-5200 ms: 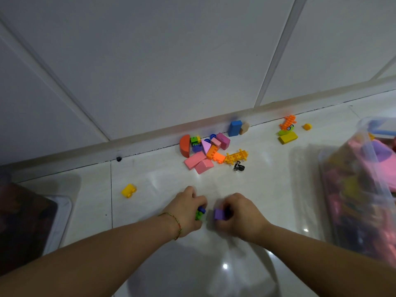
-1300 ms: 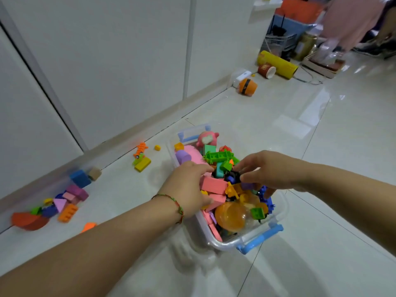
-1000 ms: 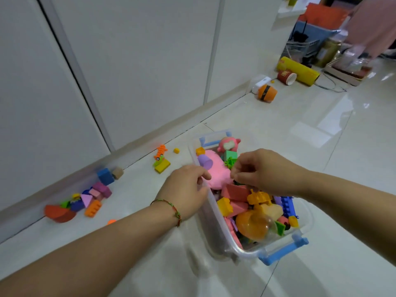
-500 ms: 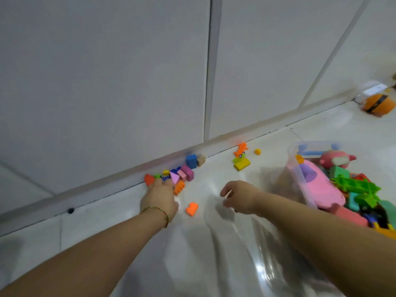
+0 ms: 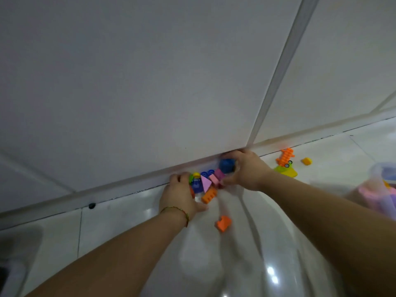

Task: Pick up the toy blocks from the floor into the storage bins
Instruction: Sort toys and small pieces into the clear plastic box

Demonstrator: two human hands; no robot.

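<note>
Risk: two-hand scoop of block pile point(image 5: 205, 183) jammed against baseboard point(image 5: 128, 186). Small pcs prob slip out en route to storage bin point(image 5: 377, 179), well off baseboard to the R. Orange block point(image 5: 223, 223) lying off baseboard may get missed. L hand point(image 5: 179, 195) curled round pile's L end. R hand point(image 5: 246, 170) grips blue block point(image 5: 226, 165).

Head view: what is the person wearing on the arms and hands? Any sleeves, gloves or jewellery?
Both forearms are bare to the frame edge, no sleeves showing; neither the left hand nor the right hand is gloved. A thin gold-coloured bracelet with red and green thread circles the left wrist; the right wrist is bare. Rings cannot be ruled out: too blurred.
</note>
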